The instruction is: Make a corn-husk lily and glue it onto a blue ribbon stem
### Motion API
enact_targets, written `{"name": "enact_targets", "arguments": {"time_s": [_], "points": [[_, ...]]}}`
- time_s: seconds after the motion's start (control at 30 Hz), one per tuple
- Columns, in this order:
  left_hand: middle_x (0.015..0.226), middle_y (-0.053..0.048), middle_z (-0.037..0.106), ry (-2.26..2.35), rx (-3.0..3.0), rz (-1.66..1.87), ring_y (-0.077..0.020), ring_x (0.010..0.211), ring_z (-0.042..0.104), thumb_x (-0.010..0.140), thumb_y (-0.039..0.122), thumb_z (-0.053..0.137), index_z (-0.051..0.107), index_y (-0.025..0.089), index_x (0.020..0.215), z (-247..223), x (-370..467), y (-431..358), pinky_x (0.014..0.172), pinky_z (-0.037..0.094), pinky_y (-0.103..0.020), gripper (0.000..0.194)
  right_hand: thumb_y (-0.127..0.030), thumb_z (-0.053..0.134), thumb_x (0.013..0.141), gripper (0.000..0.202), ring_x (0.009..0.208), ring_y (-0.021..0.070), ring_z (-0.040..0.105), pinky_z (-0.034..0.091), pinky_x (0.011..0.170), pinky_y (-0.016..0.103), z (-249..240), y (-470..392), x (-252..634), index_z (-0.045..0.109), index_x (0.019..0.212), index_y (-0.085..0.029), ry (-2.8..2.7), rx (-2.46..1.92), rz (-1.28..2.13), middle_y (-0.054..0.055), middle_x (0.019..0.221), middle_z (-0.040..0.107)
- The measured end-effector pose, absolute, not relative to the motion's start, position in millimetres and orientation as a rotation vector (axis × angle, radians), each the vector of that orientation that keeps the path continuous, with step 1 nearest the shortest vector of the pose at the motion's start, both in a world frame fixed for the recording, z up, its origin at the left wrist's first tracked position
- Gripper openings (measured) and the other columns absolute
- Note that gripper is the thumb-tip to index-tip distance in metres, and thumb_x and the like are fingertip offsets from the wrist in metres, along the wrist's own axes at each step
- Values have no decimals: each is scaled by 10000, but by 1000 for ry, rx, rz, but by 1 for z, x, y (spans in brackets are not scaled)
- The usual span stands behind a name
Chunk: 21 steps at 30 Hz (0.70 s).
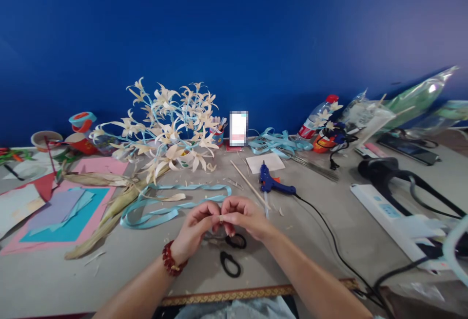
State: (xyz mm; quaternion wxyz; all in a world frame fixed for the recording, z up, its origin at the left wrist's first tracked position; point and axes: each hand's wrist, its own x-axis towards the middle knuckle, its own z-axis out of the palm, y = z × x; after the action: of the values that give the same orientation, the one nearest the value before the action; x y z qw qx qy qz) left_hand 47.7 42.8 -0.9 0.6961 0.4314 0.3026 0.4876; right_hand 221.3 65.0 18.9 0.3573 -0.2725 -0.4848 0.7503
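Pinching small pale strip [222, 217] between both hands: left hand [195, 229], right hand [243, 217]; scissors [231, 252] beneath, table edge [234, 293] near.

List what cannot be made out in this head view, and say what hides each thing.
- Small pale piece: pinched between the left hand and right hand; fingertips cover most of it, too small to identify.
- Scissors: black handles show, blades hidden under the hands.
- Upright card by the wall: its face is blurred.
- Power strip: its far end is covered by white paper.
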Motion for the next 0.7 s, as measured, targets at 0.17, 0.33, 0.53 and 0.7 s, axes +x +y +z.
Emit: {"name": "enact_targets", "arguments": {"time_s": [0.17,0.33,0.53,0.7], "points": [[633,18,573,645,936,1074,-95,562,479,796,221,699,624,149,710,0,51,42,551,354,-216,135,-216,678,750,143,419,65,512,391,415,149,19,61,219,560,693,-157,-1311,-738,1863,-48,507,591],[545,20,525,444,826,1156,-129,570,486,813,217,649,585,166,663,8,56,44,608,390,-270,171,-229,617,738,155,296,49,358,330,338,156,22,70,229,499,649,-183,-1063,-588,1940,-87,397,500],[579,7,539,469,837,1159,-137,599,500,833,210,622,598,163,693,2,50,47,614,384,-272,150,-256,673,759,141,410,77,526,436,397,165,22,68,226,573,758,-157,-1202,-658,1914,-24,563,634],[576,11,529,503,860,1148,-142,615,502,820,236,650,592,170,676,0,47,48,621,386,-268,169,-263,665,756,170,365,62,474,397,365,149,14,67,221,538,685,-174,-1160,-694,1879,-57,493,575]]}}
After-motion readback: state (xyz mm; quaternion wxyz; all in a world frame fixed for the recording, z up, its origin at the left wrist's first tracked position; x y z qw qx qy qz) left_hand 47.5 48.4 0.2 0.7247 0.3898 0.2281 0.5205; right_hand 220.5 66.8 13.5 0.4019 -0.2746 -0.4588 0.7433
